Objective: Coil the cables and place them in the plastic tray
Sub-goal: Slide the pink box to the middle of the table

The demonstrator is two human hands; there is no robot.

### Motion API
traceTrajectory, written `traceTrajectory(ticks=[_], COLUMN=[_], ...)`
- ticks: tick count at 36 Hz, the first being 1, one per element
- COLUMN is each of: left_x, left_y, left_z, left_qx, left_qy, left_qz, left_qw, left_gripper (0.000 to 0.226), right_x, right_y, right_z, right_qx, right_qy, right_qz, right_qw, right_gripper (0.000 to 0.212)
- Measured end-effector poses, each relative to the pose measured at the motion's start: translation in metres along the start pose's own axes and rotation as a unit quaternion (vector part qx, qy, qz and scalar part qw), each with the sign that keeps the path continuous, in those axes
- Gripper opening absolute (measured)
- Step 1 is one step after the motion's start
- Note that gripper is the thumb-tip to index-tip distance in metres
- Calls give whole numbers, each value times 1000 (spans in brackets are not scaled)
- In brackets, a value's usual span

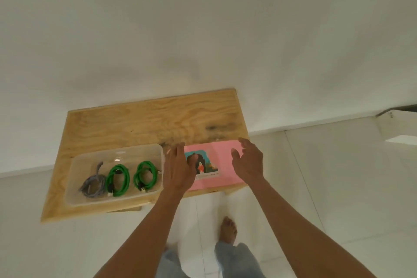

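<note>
While nothing is lying loose on the wood, the work is looking close to finished, as the lines below set out.

Cables: three coils are sitting in a row inside the tray, a grey cable (93, 184) at the left, a green cable (118, 180) in the middle and a second green cable (145, 176) at the right, each wound into a loop.

Plastic tray (74, 196): it is resting on the near left part of the wooden table (135, 124).

Progress: coiling and placing are appearing done for all three; no uncoiled cable is showing anywhere in view, so I am judging little or nothing is left.

Left hand (179, 168): it is hovering just right of the tray with fingers straight, holding nothing.

Right hand (248, 161): it is hanging over the pink booklet (222, 156), fingers loosely spread and gripping nothing.

Beyond: pale floor and wall are surrounding the table.
</note>
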State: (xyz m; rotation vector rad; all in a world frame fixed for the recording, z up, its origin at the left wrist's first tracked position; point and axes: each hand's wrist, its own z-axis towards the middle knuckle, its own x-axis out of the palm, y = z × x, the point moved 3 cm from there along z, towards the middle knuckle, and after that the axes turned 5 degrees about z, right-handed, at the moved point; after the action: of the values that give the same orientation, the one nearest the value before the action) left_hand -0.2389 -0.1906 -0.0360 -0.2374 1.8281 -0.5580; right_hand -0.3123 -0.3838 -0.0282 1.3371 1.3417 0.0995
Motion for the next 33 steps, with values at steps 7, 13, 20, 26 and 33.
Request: traceTrajectory(ticks=[7, 13, 20, 26, 33], left_x=[52, 76, 91, 90, 43], left_y=[19, 22, 14, -4, -36], left_z=[7, 20, 32, 32, 30], left_qx=[-65, -47, -113, -121, -67], left_qy=[45, -10, -22, -19, -86], left_qz=[52, 69, 19, 8, -30], left_qw=[995, 996, 993, 992, 994], left_gripper=[68, 64, 103, 101, 98], right_x=[31, 44, 35, 20, -13], right_y=[-44, -73, -86, -82, -46], right_z=[10, 23, 48, 51, 43], right_qx=[-4, -20, 0, 39, 30], right_qy=[53, 70, 59, 47, -29], right_qz=[-98, -163, -103, -77, -45], right_qw=[994, 984, 993, 995, 998], right_gripper=[55, 67, 69, 69, 72])
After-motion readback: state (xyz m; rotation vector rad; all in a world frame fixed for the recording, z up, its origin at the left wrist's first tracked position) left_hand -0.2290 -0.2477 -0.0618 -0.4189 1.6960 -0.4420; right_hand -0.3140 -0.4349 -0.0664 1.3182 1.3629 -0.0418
